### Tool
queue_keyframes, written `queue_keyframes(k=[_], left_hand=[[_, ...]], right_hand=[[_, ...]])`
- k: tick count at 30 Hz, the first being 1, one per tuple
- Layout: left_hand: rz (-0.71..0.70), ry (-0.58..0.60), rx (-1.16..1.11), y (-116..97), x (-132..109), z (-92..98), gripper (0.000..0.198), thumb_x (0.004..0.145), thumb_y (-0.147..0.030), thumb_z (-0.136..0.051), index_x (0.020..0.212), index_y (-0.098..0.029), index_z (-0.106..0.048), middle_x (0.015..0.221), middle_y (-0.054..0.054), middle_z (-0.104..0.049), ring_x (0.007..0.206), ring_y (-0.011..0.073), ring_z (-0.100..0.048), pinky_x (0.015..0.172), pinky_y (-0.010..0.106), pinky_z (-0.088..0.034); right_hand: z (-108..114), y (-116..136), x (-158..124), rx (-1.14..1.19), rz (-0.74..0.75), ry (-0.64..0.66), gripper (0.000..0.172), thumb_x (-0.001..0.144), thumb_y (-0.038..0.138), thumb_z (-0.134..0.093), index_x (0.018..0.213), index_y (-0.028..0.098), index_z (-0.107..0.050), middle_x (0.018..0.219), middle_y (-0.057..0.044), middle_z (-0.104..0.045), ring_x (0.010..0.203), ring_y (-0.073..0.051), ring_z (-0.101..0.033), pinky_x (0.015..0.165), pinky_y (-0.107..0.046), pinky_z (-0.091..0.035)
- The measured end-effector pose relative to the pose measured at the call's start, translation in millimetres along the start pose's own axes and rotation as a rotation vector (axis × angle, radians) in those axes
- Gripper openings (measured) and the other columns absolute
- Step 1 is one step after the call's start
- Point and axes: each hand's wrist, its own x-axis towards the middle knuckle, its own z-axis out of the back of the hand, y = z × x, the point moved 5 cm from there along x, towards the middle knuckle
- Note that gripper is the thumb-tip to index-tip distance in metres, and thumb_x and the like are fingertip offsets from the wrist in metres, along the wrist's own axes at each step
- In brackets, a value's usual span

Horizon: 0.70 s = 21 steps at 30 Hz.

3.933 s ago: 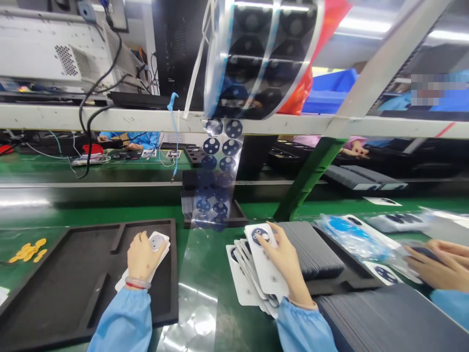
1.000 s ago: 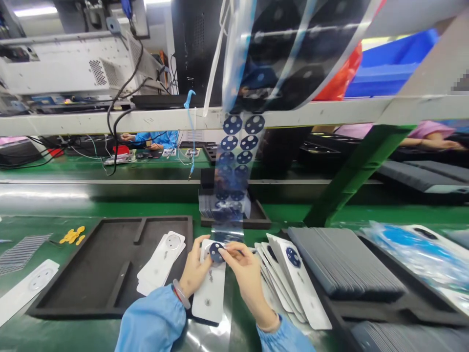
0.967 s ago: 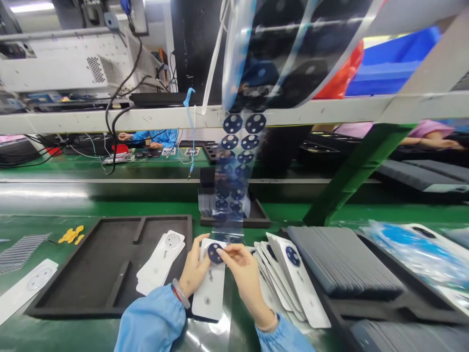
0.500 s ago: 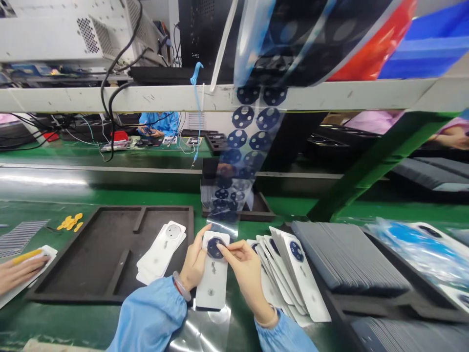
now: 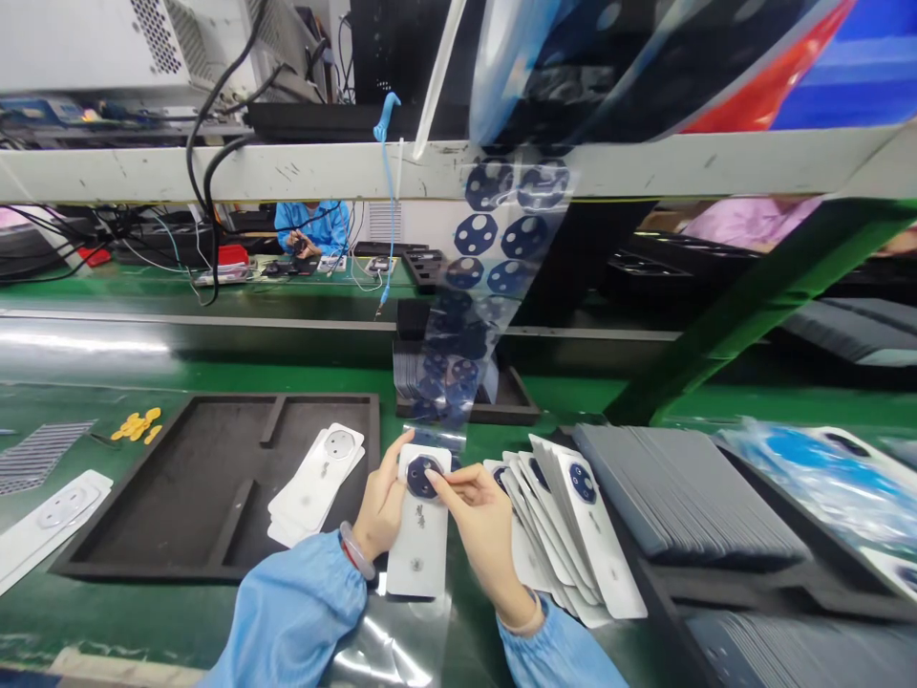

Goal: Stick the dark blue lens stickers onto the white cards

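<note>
Head view: hands [image 5: 379, 511] [image 5: 483, 524] grip panel [image 5: 417, 552] (left) and disc [image 5: 416, 478] (right); tray [image 5: 161, 492] holds white panels [image 5: 309, 489].

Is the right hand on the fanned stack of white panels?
No, the right hand is at the dark disc on the white panel the left hand touches.

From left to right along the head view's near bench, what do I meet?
Striped sheet, yellow pieces, overlapping white panels, left hand, held white panel, right hand, fanned white panels, farther grey stack, bluish plastic.
</note>
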Motion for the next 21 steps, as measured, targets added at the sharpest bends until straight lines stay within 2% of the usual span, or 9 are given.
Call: queue_keyframes(k=[4, 9, 12, 16, 18, 21], left_hand=[[0.01, 0.009, -0.005, -1, 0, 0.2, 0.058, 0.085, -0.024, -0.04, 0.143, -0.017, -0.038, 0.092, 0.004, -0.07, 0.068, 0.0167, -0.058, 0.068, 0.027, -0.044], [-0.031, 0.013, 0.006, -5, 0, 0.1, 0.056, 0.088, -0.026, -0.039, 0.142, -0.015, -0.039, 0.098, 0.005, -0.07, 0.079, 0.0191, -0.061, 0.073, 0.028, -0.045], [-0.036, -0.011, 0.081, -7, 0, -1.0, 0.053, 0.091, -0.03, -0.041, 0.142, -0.015, -0.04, 0.089, 0.004, -0.069, 0.077, 0.0182, -0.061, 0.072, 0.027, -0.045], [0.026, -0.026, 0.194, -7, 0, -4.5, 0.054, 0.093, -0.035, -0.044, 0.143, -0.016, -0.039, 0.066, -0.004, -0.058, 0.051, 0.0112, -0.045, 0.053, 0.024, -0.037], [0.048, -0.045, 0.179, -7, -1, -4.6, 0.056, 0.092, -0.037, -0.047, 0.143, -0.016, -0.038, 0.061, -0.005, -0.053, 0.046, 0.0101, -0.038, 0.048, 0.023, -0.032], [0.127, -0.055, 0.005, -1, -1, -5.0, 0.062, 0.088, -0.04, -0.055, 0.143, -0.017, -0.038, 0.069, -0.002, -0.061, 0.053, 0.0116, -0.048, 0.052, 0.023, -0.038]], right_hand=[[0, -2, 0, -0.003, 0.015, 0.002, 0.036, 0.066, 0.043, -0.085, 0.069, 0.019, -0.059, 0.066, 0.0, -0.067, 0.064, -0.018, -0.068, 0.061, -0.028, -0.056], [-1, -3, -1, -0.016, 0.025, 0.01, 0.036, 0.068, 0.044, -0.083, 0.071, 0.019, -0.058, 0.068, -0.001, -0.067, 0.065, -0.018, -0.068, 0.062, -0.028, -0.056], [-1, 1, -2, -0.083, 0.08, 0.003, 0.034, 0.071, 0.044, -0.081, 0.07, 0.019, -0.058, 0.067, 0.0, -0.065, 0.065, -0.017, -0.066, 0.063, -0.028, -0.055], [-1, 6, -1, -0.305, 0.24, -0.014, 0.028, 0.078, 0.043, -0.073, 0.078, 0.02, -0.057, 0.073, -0.001, -0.062, 0.061, -0.016, -0.061, 0.058, -0.029, -0.052], [2, 9, 1, -0.421, 0.371, -0.084, 0.031, 0.076, 0.043, -0.073, 0.087, 0.02, -0.056, 0.084, -0.004, -0.062, 0.06, -0.015, -0.055, 0.056, -0.03, -0.05], [8, 13, 5, -0.479, 0.489, -0.183, 0.041, 0.072, 0.043, -0.075, 0.096, 0.02, -0.052, 0.101, -0.009, -0.059, 0.064, -0.015, -0.051, 0.06, -0.032, -0.049]])
